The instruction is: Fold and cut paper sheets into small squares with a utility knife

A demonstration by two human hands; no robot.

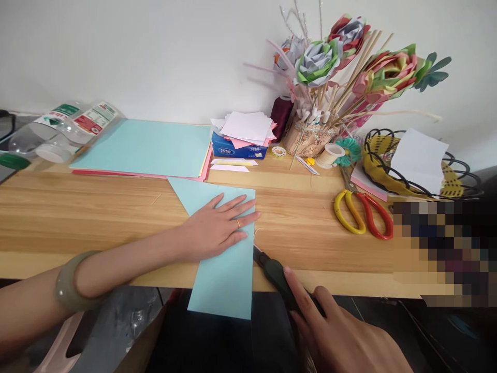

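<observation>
A folded sheet of light blue paper [227, 282] lies on the table, and its near end hangs over the front edge. My left hand [215, 225] rests flat on the paper with fingers spread, a ring on one finger and a bangle [73, 282] on the wrist. At the lower right, my right hand [334, 324] is closed round a dark green utility knife [277, 274]. The knife's blade tip is at the right edge of the paper, just below my left fingers. Part of the knife's handle is hidden by my right hand.
Behind are a stack of coloured paper [151, 147], plastic bottles [58, 132], a blue box [238, 148] topped with paper squares, and a pot of paper flowers [310, 137]. Scissors [363, 215] and a yellow basket [376, 155] stand right. The table's front edge [163, 280] runs below.
</observation>
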